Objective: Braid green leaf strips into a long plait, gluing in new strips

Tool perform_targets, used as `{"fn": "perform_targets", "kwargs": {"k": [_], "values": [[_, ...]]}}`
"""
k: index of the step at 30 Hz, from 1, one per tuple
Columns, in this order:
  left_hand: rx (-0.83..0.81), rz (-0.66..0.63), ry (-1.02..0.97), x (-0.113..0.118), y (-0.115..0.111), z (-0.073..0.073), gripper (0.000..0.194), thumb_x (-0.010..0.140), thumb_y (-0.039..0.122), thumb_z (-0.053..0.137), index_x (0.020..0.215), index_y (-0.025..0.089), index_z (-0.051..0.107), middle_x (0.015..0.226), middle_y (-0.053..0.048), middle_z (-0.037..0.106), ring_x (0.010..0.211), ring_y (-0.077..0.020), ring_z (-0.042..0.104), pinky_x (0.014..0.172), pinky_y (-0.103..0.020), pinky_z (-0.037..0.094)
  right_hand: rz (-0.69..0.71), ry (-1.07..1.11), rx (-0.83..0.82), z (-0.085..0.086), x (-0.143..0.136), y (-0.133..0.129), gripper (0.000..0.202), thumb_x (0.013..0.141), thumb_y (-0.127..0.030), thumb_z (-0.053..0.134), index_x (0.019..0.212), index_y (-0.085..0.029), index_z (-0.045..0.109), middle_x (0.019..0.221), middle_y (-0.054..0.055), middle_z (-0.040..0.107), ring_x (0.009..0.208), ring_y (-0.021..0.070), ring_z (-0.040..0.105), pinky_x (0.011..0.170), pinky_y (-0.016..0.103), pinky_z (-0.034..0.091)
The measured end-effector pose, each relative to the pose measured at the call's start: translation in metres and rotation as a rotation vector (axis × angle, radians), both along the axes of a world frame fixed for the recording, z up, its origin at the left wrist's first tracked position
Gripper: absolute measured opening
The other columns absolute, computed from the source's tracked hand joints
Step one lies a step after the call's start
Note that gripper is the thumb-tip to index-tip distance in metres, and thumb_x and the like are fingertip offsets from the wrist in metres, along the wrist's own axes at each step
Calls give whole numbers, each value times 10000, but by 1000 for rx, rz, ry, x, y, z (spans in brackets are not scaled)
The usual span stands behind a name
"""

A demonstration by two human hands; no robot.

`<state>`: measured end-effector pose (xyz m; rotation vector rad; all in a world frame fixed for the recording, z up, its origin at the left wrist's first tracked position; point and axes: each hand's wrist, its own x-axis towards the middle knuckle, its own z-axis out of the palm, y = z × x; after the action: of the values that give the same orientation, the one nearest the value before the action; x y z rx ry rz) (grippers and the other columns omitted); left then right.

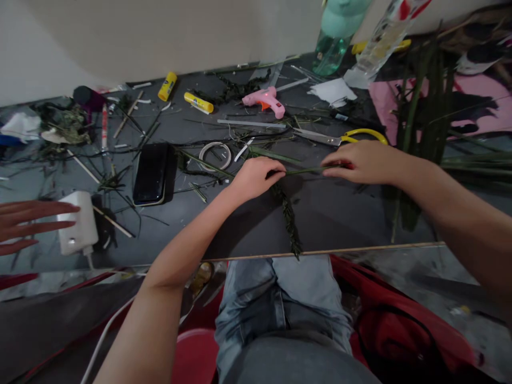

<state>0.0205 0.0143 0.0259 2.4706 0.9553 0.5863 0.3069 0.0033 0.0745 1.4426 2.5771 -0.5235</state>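
My left hand (258,178) pinches a dark green braided leaf strip (288,218), whose plaited length hangs down toward the table's front edge. From it a thin green leaf strand (304,170) runs right, pulled fairly straight, to my right hand (352,162). Those right fingers are closed on the strand's other end; the tips are partly hidden. Just beyond my right hand lie scissors (362,133) with yellow handles. A roll of tape (215,156) rests left of my left hand, among loose green leaf scraps.
A pink glue gun (266,100), yellow glue sticks (199,102) and a black phone (151,173) lie on the dark table (336,224). Another person's hand (32,221) reaches in beside a white power bank (78,223). Long leaves (424,112) and a green bottle (334,42) stand right.
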Motion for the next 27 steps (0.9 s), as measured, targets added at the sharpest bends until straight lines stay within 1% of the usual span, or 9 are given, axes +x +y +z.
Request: {"fn": "perform_targets", "kwargs": {"k": [2, 6, 9, 12, 15, 17, 22, 25, 27], "values": [[-5, 39, -23, 0, -2, 1, 116, 905, 212, 674, 955, 192, 776, 926, -50, 811, 896, -184, 753, 829, -308, 567, -40, 57, 108, -1, -11, -3, 372, 960, -452, 541, 1141, -249, 793, 1081, 89, 787, 945, 270, 715, 782, 351, 469], [-46, 86, -104, -2, -4, 3, 117, 903, 201, 682, 958, 216, 784, 970, -33, 816, 939, -177, 753, 877, -313, 570, -80, 160, 130, -3, -28, -5, 327, 964, -415, 544, 1064, -273, 820, 979, 44, 804, 877, 234, 724, 771, 326, 470], [-59, 106, -123, -3, -4, 3, 120, 899, 196, 696, 968, 222, 791, 987, -33, 818, 960, -178, 753, 891, -315, 567, -100, 175, 102, -1, -32, -2, 292, 938, -391, 582, 1009, -260, 833, 937, 39, 806, 847, 227, 728, 757, 317, 472], [-45, 122, -97, -2, -4, 3, 119, 890, 180, 711, 971, 207, 794, 985, -40, 818, 974, -191, 750, 903, -329, 561, -136, 195, 18, 2, -32, 0, 244, 898, -372, 642, 967, -246, 839, 866, 34, 800, 812, 218, 732, 734, 307, 478], [-38, 106, -84, -2, -4, 3, 123, 894, 180, 708, 979, 204, 794, 993, -43, 817, 994, -199, 746, 923, -343, 560, -206, 239, -51, 4, -31, -1, 217, 879, -352, 666, 935, -235, 840, 794, 26, 789, 776, 214, 738, 695, 300, 486], [-46, 86, -79, -2, -3, 2, 137, 899, 191, 702, 1000, 208, 792, 1014, -47, 816, 1010, -200, 746, 940, -352, 561, -239, 257, -51, 4, -31, -2, 207, 876, -342, 672, 929, -234, 840, 767, 24, 783, 769, 216, 743, 687, 301, 493], [-62, 70, -75, 0, -3, -5, 177, 920, 182, 650, 1015, 223, 793, 1021, -47, 817, 990, -189, 755, 919, -342, 574, -225, 231, -6, 4, -39, -5, 169, 859, -309, 694, 912, -248, 843, 781, 19, 788, 790, 223, 744, 708, 310, 505], [-40, 60, -93, 0, -5, -8, 176, 925, 201, 632, 988, 217, 795, 1004, -50, 818, 972, -190, 756, 901, -333, 572, -225, 227, -20, 11, -36, -6, 178, 856, -341, 728, 927, -231, 848, 821, 36, 795, 788, 214, 727, 721, 308, 487], [-20, 70, -101, 0, -6, -8, 175, 920, 204, 625, 963, 210, 794, 988, -53, 817, 957, -193, 755, 898, -334, 567, -328, 228, 56, 19, -23, -3, 264, 891, -381, 715, 994, -178, 847, 894, 89, 799, 815, 211, 710, 723, 309, 456]]}}
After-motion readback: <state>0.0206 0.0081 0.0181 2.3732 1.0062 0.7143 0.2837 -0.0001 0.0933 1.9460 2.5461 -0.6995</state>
